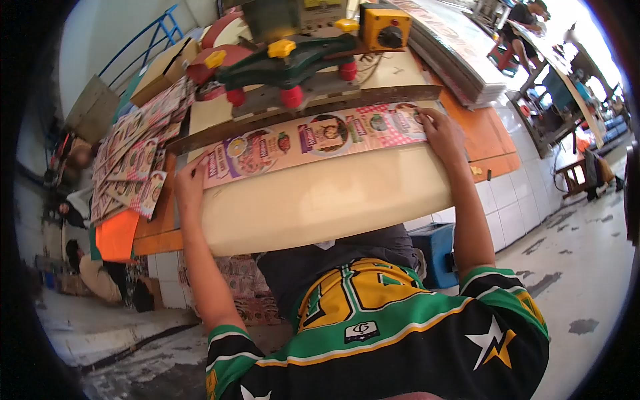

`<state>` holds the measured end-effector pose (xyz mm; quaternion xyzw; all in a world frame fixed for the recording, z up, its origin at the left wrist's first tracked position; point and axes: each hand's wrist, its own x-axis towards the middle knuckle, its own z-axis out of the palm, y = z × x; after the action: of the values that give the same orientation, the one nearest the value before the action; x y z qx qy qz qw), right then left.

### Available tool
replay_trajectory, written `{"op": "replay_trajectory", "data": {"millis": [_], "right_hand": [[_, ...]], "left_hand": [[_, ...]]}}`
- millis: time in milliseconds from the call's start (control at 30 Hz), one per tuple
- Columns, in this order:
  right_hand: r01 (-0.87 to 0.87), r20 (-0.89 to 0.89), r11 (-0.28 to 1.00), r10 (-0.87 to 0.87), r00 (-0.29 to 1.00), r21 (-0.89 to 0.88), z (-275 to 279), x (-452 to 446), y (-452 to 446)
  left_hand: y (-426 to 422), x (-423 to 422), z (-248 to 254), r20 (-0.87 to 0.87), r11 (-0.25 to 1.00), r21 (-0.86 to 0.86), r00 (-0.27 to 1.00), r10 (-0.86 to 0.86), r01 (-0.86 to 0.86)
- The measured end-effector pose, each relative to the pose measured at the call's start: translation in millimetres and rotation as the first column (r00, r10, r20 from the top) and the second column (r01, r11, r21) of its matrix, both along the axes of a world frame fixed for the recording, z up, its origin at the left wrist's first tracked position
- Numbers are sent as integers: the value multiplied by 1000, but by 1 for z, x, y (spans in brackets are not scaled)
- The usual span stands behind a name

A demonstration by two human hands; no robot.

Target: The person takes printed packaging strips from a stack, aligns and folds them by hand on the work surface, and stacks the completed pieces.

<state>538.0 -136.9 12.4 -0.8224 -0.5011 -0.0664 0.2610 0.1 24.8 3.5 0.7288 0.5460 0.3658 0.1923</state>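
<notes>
A long printed strip [293, 145], with pictures of food bowls and a pink checked pattern, stretches between my two hands. Its far edge lies along a metal guide bar [320, 103]. My left hand [191, 180] grips the strip's left end, fingers curled with the thumb on top. At the other end, my right hand [441, 133] is closed on the right corner. Below the strip spreads a plain cream sheet [327, 193] with a bowed near edge; whether it joins the strip I cannot tell. Both palms' undersides are hidden.
Behind the bar stands a machine with a green clamp frame [287, 63], yellow knobs, red feet and a yellow control box [385, 29]. Printed sheets [137, 150] pile up at left; a tall stack of boards [460, 53] is at right. A person [523, 33] sits at far right.
</notes>
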Motion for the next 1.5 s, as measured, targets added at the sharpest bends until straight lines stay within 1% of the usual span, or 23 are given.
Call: {"op": "replay_trajectory", "data": {"millis": [33,67,133,200,333,467,567,667,733,933,1067,1133,1167,1233,1333,1433,1500], "right_hand": [[-31,14,999,30,999,28,-2,1,0],[-66,27,996,64,998,56,-3,1,0],[-52,17,998,51,999,42,-1,1,0],[-45,2,999,45,999,21,4,-3,-1],[-52,-4,998,52,999,30,-1,-1,-1],[-29,-15,999,29,999,16,-2,-1,0],[-28,-16,1000,28,999,9,1,-2,-1],[-28,-19,1000,28,999,2,2,-2,-1],[-27,-16,1000,26,1000,-8,2,-1,-1],[-26,-9,1000,26,1000,6,3,-2,-1],[-14,-14,1000,14,1000,-4,2,-2,0],[-1,-15,1000,1,1000,-17,2,-1,0],[-10,-29,1000,10,1000,-14,1,0,0],[-20,-43,1000,20,999,-9,-2,2,1],[-24,-5,1000,24,1000,6,-1,1,1],[-7,-29,1000,7,1000,-28,2,-2,0],[-28,-42,1000,28,999,13,-2,1,0]], "left_hand": [[-2,2,2,-12,999,-19,999,43,-43],[-1,2,1,-9,1000,-17,1000,25,-25],[1,0,1,5,994,-96,998,58,-57],[3,-1,-1,11,996,-84,999,36,-35],[3,-2,0,-4,998,-62,1000,12,-12],[2,-1,0,-16,998,-54,999,28,-29],[2,1,-1,28,996,-76,999,44,-42],[2,0,0,0,998,-57,999,38,-38],[1,1,1,-41,996,-61,997,66,-69],[1,2,4,-71,999,-20,997,39,-40],[1,3,2,-30,998,-40,999,39,-40],[-6,9,12,-58,988,-114,993,100,-106],[-4,7,8,-56,988,-114,994,96,-102],[4,-1,-2,10,995,-88,999,49,-48],[3,-1,0,-33,999,-40,999,25,-26],[7,-4,-6,-11,998,-53,999,35,-36],[2,0,0,-27,997,-61,999,47,-49]]}}
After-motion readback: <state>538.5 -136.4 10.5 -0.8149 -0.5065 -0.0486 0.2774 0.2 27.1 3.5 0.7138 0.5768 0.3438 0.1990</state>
